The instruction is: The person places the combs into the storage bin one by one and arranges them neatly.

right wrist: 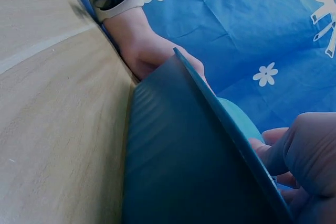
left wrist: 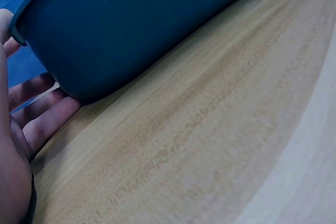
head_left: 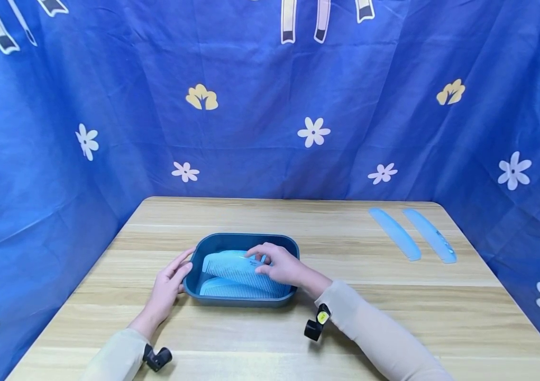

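A dark blue plastic basin stands on the table, with light blue combs lying in it. One comb lies slanted over another comb, teeth toward the near side. At the basin's left end my left hand holds the rim and wall; in the left wrist view its fingers touch the lower corner. My right hand is over the basin's right part, fingers bent loosely above the upper comb, thumb and forefinger apart. Whether a fingertip touches that comb is hard to tell.
Two light blue curved strips lie side by side at the table's far right. The wooden table meets a blue patterned curtain at the back and sides. Black wrist cameras are on both sleeves.
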